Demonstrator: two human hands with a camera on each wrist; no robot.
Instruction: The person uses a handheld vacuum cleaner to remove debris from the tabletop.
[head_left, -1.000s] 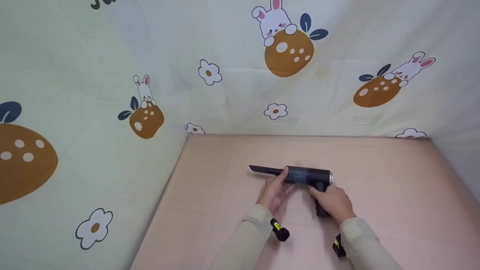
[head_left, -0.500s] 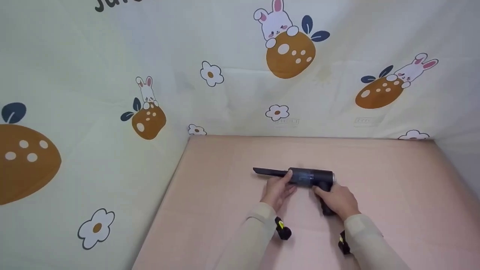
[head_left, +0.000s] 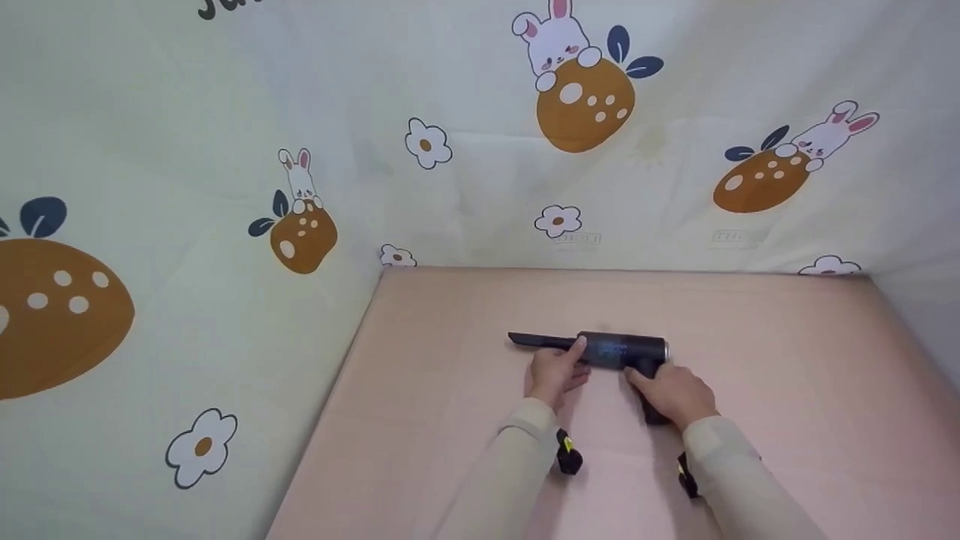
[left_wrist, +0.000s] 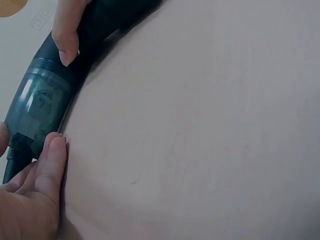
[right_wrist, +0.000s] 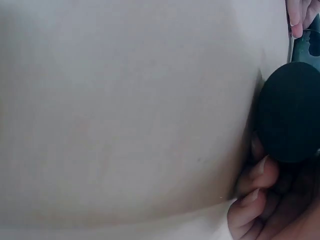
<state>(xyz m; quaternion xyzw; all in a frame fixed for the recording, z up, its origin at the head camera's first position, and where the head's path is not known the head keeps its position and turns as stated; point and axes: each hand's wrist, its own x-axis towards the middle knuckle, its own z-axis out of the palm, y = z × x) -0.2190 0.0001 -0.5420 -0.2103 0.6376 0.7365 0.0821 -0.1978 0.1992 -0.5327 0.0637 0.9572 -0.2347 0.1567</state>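
A black handheld vacuum (head_left: 630,350) lies crosswise in the head view, its narrow crevice nozzle (head_left: 534,340) pointing left. My right hand (head_left: 682,394) grips its handle, fingers curled round it; in the right wrist view the rounded butt of the handle (right_wrist: 290,112) faces the camera. At the front end, my left hand (head_left: 553,375) holds the vacuum where the nozzle meets the body, thumb on the near side and fingers beneath. The left wrist view shows the see-through dust cup (left_wrist: 42,97) between the two hands.
A pale pink tabletop (head_left: 450,442) spreads under both hands. Fabric walls (head_left: 480,180) printed with bunnies, fruit and flowers rise behind and to the left. Black straps with cameras (head_left: 568,452) hang at the wrists below the beige sleeves.
Both hands and the vacuum sit slightly further right in the head view than a second ago, as the whole scene shifts a little the same way. The hold on the vacuum is the same.
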